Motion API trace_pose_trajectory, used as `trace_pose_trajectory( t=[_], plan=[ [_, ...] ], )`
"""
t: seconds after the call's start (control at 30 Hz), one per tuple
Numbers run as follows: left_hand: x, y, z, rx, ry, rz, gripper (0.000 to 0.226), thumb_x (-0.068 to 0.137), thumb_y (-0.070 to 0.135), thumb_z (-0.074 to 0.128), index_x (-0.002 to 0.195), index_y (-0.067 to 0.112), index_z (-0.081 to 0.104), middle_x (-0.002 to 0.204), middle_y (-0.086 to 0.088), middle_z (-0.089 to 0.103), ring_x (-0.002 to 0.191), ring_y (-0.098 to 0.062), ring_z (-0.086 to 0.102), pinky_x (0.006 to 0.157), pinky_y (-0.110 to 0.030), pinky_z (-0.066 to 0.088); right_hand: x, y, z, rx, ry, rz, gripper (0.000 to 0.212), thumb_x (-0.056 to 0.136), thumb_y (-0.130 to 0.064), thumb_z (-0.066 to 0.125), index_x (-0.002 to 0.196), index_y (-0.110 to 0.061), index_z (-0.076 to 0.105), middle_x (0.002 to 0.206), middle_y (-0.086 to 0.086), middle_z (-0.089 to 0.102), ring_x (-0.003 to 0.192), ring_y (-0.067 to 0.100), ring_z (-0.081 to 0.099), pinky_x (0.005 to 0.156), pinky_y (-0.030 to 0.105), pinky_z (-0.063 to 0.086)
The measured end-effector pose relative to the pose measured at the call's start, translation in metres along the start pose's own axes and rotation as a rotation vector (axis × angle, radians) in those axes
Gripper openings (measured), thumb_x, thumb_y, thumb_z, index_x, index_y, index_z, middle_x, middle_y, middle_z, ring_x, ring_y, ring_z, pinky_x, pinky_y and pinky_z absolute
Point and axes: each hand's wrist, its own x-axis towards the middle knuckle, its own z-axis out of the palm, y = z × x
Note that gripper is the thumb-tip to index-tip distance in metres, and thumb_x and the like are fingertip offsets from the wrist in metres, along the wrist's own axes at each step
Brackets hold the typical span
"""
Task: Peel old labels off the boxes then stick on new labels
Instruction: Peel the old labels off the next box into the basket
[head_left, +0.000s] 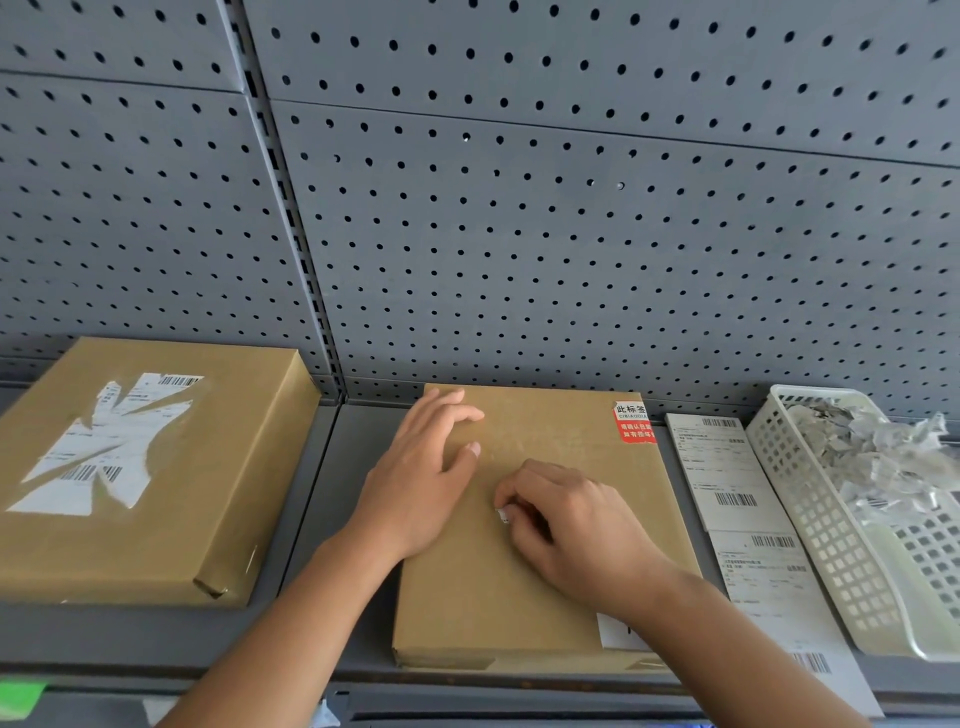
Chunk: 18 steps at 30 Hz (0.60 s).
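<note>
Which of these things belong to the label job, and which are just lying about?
Job: middle box, left box, label scrap, new labels, scrap basket, left hand, right hand.
Lying about: pegboard, green thing.

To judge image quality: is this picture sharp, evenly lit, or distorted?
Head view: even light, no glare; pegboard lines bow from wide-angle distortion; middle box and left hand look sharp; right hand pinches a tiny label scrap; paper scraps in the white basket blur; label sheet print unreadable.
</note>
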Motion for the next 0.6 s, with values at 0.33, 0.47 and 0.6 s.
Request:
trace_pose_trajectory(
  t=[0.33, 0.47, 0.6],
  plan=[
    [0.0002, -0.0009, 0.0005, -0.001, 0.008, 0.014, 0.029, 0.102, 0.041, 0.045, 0.129, 0.051, 0.045, 0.155, 0.040, 0.019, 0.144, 0.019, -0.002, 0.113, -0.054, 0.033, -0.0009, 0.0007, 0.0021, 0.088, 0.029, 0.039, 0.018, 0.089, -0.028, 0.046, 0.095, -0.031, 0.063, 0.095, -0.018, 0.063, 0.082, 0.005, 0.058, 0.068, 0.028, 0.050],
    [0.0007, -0.0005, 0.0006, 0.003, 0.012, 0.018, 0.029, 0.102, 0.041, 0.046, 0.130, 0.050, 0.046, 0.155, 0.039, 0.020, 0.144, 0.019, -0.002, 0.112, -0.051, 0.034, -0.0020, 0.0010, 0.0022, 0.095, 0.041, 0.051, 0.017, 0.085, -0.025, 0.046, 0.088, -0.028, 0.063, 0.090, -0.018, 0.062, 0.080, 0.005, 0.058, 0.069, 0.030, 0.051],
    [0.0001, -0.0005, 0.0002, 0.003, 0.014, 0.022, 0.029, 0.102, 0.041, 0.046, 0.131, 0.049, 0.046, 0.156, 0.038, 0.020, 0.145, 0.018, -0.002, 0.113, -0.052, 0.033, -0.0019, 0.0021, 0.0029, 0.125, 0.058, 0.062, 0.021, 0.088, -0.026, 0.044, 0.092, -0.029, 0.065, 0.093, -0.019, 0.063, 0.079, 0.004, 0.058, 0.067, 0.028, 0.050]
  ],
)
